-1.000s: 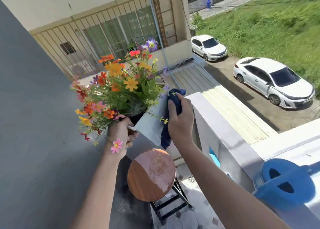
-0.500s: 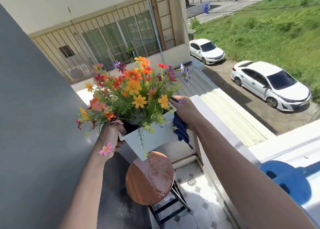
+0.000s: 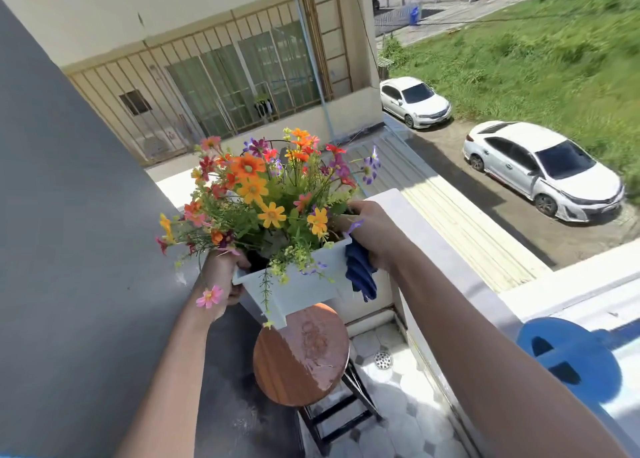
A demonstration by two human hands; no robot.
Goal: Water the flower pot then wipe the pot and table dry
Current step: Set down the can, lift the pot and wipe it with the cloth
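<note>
Hard sunlight floods the scene, throwing dark, sharp shadows beside the cars (image 3: pixel 543 170) and a wet glare off the counter (image 3: pixel 311 346). The left wall (image 3: pixel 69 249) sits in shade. Wide-angle distortion bends the edges, and the detail is slightly soft.

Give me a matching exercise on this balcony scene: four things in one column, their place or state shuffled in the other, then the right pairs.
1. flower pot
2. cloth
3. round table
4. watering can

A. brown top with wet patches, below the pot
B. on the white ledge, lower right
C. white, held in the air by the left hand and right hand
D. dark blue, held by the right hand against the pot's side

Pairs: 1-C, 2-D, 3-A, 4-B.
</note>
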